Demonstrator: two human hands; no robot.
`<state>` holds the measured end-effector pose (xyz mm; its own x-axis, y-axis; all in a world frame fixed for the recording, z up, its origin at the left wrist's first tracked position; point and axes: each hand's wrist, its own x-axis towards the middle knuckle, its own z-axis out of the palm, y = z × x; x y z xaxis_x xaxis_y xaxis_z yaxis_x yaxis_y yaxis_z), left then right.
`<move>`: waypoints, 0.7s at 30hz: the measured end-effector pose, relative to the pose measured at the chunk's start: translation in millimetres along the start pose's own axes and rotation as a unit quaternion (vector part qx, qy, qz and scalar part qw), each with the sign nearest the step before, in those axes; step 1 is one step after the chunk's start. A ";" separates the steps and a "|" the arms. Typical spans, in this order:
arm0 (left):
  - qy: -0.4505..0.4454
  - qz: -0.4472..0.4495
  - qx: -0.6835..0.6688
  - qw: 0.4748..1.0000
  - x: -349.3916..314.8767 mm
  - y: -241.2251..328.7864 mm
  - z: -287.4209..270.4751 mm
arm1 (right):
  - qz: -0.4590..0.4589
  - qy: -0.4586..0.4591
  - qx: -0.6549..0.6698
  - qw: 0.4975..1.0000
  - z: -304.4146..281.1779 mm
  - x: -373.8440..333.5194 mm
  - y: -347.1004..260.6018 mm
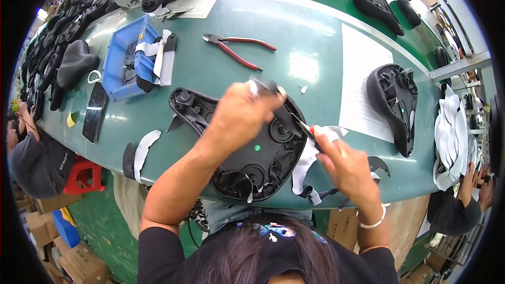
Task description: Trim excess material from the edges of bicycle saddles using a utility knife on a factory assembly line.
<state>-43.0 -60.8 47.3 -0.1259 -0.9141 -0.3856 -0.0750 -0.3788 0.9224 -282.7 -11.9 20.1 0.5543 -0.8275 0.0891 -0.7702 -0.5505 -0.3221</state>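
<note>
An upside-down black bicycle saddle (242, 150) lies on the green table, its hollow underside facing up and its narrow nose at the left. My left hand (239, 113) reaches over it with closed fingers, pulling up a dark flap of cover material (288, 121) at the saddle's far right edge; this hand is slightly blurred. Closed in my right hand (344, 168) is a slim metal-tipped tool (304, 127) with red on its handle, its tip against that flap. My fingers hide its exact kind. White and black offcuts (304, 171) lie beside the saddle.
Red-handled cutting pliers (236, 47) lie beyond the saddle. A blue bin (121, 68) and a phone (94, 113) are at left, near piled saddles (50, 66). Another upturned saddle (394, 105) rests by paper sheets (363, 81) at right. People work at both sides.
</note>
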 end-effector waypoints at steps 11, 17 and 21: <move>0.125 0.493 0.302 0.806 15.5 -6.7 -9.7 | 0.107 0.052 0.007 0.993 2.4 7.3 -25.6; 0.270 0.446 0.309 0.796 58.8 -19.7 -28.9 | 0.147 -0.025 -0.077 0.986 7.5 -0.1 -57.0; 0.207 0.255 -0.028 0.944 42.9 -22.4 -42.0 | 0.085 -0.028 -0.103 0.991 -12.3 -5.1 -48.3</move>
<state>-5.2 -97.6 10.9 0.2677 -0.9534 0.1393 -0.0547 0.1293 0.9901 -252.3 17.6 46.8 0.4238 -0.9057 -0.0049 -0.8986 -0.4198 -0.1276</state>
